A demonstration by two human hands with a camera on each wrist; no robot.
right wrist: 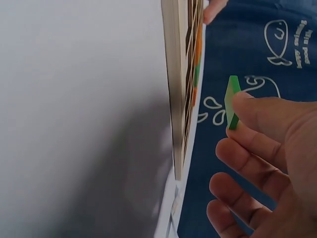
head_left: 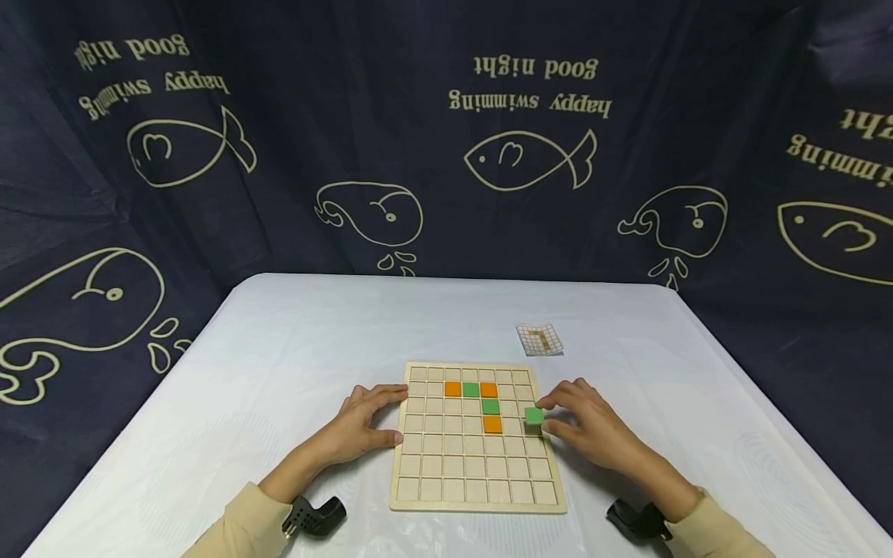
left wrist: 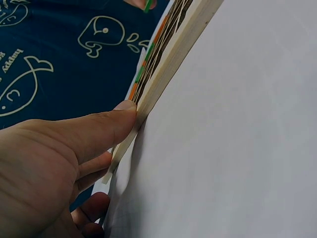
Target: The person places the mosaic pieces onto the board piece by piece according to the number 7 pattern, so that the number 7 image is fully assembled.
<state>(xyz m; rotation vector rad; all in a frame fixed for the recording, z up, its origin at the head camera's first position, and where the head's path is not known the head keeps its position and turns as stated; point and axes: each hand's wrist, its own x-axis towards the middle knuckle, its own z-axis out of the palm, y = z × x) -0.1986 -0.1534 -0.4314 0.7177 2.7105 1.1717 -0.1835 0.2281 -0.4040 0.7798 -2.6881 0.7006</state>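
Note:
A wooden grid board (head_left: 439, 467) lies on the table with orange and green square tiles in some of its cells. Three tiles form a row near the far side: an orange tile (head_left: 453, 389), a green one and another orange. Below the last of these sit a green tile (head_left: 491, 406) and an orange tile (head_left: 492, 425). My left hand (head_left: 357, 428) rests against the board's left edge, thumb and forefinger spread along it. Above the board's right side, my right hand (head_left: 593, 425) pinches a green tile (right wrist: 232, 103) between thumb and forefinger, tilted and off the surface.
A small card (head_left: 540, 340) printed with a grid and coloured squares lies beyond the board's far right corner. The white-covered table (head_left: 335, 325) ends at a dark curtain (head_left: 418, 93) with fish drawings. Black wrist cameras sit on both wrists.

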